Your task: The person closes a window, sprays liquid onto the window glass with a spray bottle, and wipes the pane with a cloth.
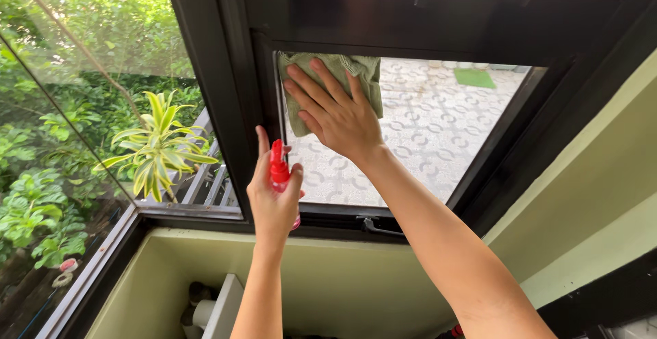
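Two bare hands work at a dark-framed window pane (pixel 438 127). Right hand (pixel 335 110) lies flat with fingers spread, pressing a soft, crumpled green cloth (pixel 359 72) against the glass near the upper left corner. Left hand (pixel 272 195) wraps closed around a red plastic spray bottle (pixel 279 168), its body mostly hidden by the palm.

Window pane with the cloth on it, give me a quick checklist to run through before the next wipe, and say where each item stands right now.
1. Green cloth flat under the right hand on the window pane: ok.
2. Red spray bottle gripped in the left hand: ok.
3. Nozzle aimed at the glass: cannot tell.
4. Liquid left in the bottle: cannot tell.
5. Window handle clear of both arms: ok.
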